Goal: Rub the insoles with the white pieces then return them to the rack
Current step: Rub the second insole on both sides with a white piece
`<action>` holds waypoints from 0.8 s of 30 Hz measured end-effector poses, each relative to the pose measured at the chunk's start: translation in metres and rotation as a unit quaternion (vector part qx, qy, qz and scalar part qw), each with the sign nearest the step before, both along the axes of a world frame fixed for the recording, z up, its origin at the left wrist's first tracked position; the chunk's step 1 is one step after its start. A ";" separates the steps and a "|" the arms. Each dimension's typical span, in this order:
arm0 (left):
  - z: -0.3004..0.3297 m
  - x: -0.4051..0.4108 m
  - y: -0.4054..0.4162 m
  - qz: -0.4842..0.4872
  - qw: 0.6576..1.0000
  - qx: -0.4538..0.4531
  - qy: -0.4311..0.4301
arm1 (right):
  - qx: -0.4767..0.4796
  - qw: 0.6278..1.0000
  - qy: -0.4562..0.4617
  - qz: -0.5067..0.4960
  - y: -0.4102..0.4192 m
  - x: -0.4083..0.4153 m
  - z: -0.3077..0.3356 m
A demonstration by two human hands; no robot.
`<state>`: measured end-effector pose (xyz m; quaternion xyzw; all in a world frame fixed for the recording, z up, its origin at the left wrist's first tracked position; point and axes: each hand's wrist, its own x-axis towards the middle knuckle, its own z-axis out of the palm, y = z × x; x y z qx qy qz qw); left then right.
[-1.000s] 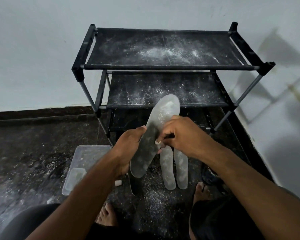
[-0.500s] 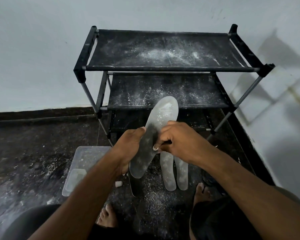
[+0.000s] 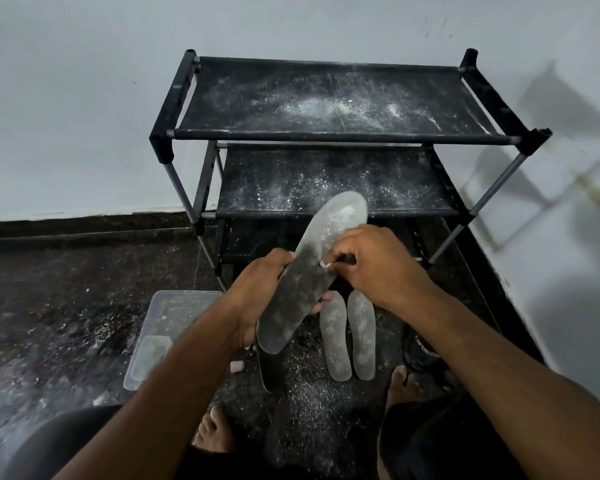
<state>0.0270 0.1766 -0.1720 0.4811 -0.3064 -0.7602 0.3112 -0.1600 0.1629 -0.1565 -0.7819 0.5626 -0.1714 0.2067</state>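
While gripped at mid-length by left hand [image 3: 257,292]: dusted insole [image 3: 309,271], before rack [image 3: 326,133]; right hand [image 3: 371,261] pinching white piece [image 3: 326,264] against it.

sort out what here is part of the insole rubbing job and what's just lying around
Part of the job:
- held insole, gripped by the left hand
- right hand, fingers pinched against it
- two insoles on the floor
- dark insole under the held one
- small white piece
- rack

Lying about:
- clear plastic container
- dark sandal
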 end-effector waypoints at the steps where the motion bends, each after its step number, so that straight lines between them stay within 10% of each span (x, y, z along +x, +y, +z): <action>1: 0.000 0.000 0.001 -0.006 1.000 0.007 0.010 | 0.027 0.999 -0.009 0.015 0.004 0.003 -0.001; 24: -0.005 -0.007 0.008 -0.059 0.997 0.008 0.046 | -0.013 0.999 -0.044 0.016 0.002 0.015 -0.016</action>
